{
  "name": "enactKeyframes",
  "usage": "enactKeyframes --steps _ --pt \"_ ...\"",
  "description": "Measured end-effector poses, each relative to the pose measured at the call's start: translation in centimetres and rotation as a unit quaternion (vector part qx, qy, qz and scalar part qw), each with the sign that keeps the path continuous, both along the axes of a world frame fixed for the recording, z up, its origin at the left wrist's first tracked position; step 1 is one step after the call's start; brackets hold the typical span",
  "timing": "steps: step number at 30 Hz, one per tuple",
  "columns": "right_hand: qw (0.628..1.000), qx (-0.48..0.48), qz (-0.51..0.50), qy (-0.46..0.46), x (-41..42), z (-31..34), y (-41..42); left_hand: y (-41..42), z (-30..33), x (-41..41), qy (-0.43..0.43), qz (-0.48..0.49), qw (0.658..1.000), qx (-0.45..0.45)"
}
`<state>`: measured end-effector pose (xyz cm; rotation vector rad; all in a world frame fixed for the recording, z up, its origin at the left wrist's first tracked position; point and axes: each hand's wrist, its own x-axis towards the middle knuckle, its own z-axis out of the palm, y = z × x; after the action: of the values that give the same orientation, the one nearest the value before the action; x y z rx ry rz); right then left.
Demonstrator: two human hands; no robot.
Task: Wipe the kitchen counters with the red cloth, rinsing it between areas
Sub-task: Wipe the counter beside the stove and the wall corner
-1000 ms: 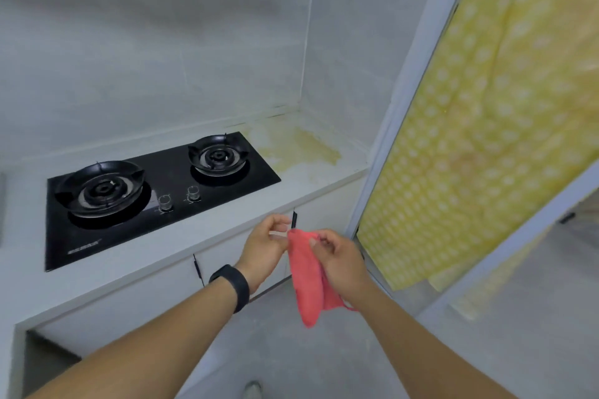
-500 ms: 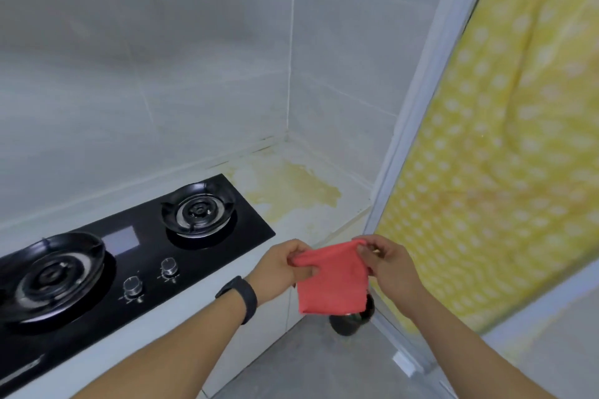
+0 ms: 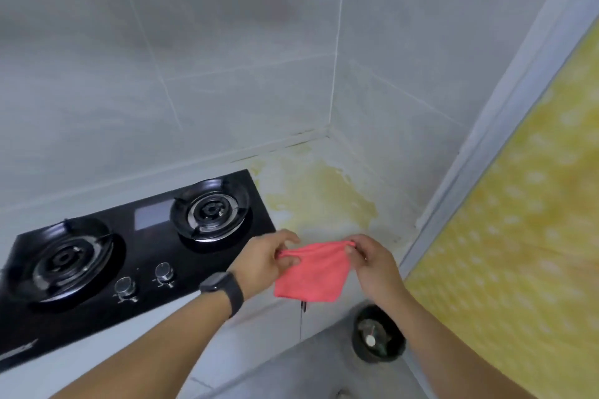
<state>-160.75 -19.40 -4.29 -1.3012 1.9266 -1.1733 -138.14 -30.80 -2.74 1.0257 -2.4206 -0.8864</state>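
The red cloth [image 3: 312,274], a small square of soft fabric, hangs stretched between both hands above the front edge of the pale kitchen counter [image 3: 324,204], near its right end. The left hand [image 3: 264,261] pinches the cloth's upper left corner between thumb and curled fingers; the right hand [image 3: 372,261] pinches the upper right corner the same way, so both hands are closed on the fabric and stand apart by the cloth's width. The top hem runs taut between them, and the rest of the cloth droops to a lower edge that hangs in front of the counter's front edge and the white cabinet doors [image 3: 269,334] below. A black wristband [image 3: 225,290] sits on the left wrist.

On the counter's right rear corner, between the cloth and the grey tiled wall [image 3: 227,58], spreads a yellowish stain [image 3: 324,201]. Left of it, set into the counter, lies a black glass gas hob [image 3: 129,256] with two round burners: the right burner [image 3: 210,209] toward the rear, the left burner [image 3: 66,259] toward the left edge of view. Two silver knobs [image 3: 144,278] stand along the hob's front edge.

At the counter's right end rises a pale door frame [image 3: 505,126], and beyond it hangs a yellow curtain with white dots [image 3: 518,253]. On the grey floor by the frame stands a dark round container [image 3: 377,337]; its contents are too unclear to name.
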Motion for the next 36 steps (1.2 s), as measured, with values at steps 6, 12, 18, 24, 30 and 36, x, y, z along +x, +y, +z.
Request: enactKeyframes --steps 6,12,18,24,30,36 --pt "0.997 -0.019 0.071 -0.024 -6.2 0.2 -6.3 -2.8 0.8 -2.8 -0.023 -0.058 0.992 -0.114" --pt "0.993 -0.037 0.115 0.016 -9.5 1.8 -9.8 -4.6 0.3 -5.3 -0.094 -0.067 0.987 -0.109" --pt "0.980 -0.067 0.171 0.080 -10.9 3.3 -12.2 -5.5 -0.4 -8.8 -0.113 -0.001 0.993 -0.021" --pt "0.976 -0.065 0.171 0.118 -11.3 4.5 -12.9 -4.8 0.4 -13.7 -0.007 0.094 0.984 0.149" --pt "0.981 -0.092 0.164 0.056 -12.2 5.3 -11.9 -5.5 0.1 -13.3 0.089 0.071 0.941 0.318" --pt "0.981 -0.086 0.168 0.040 -10.6 5.2 -11.3 -4.0 0.1 -13.7 0.000 0.103 0.970 0.222"
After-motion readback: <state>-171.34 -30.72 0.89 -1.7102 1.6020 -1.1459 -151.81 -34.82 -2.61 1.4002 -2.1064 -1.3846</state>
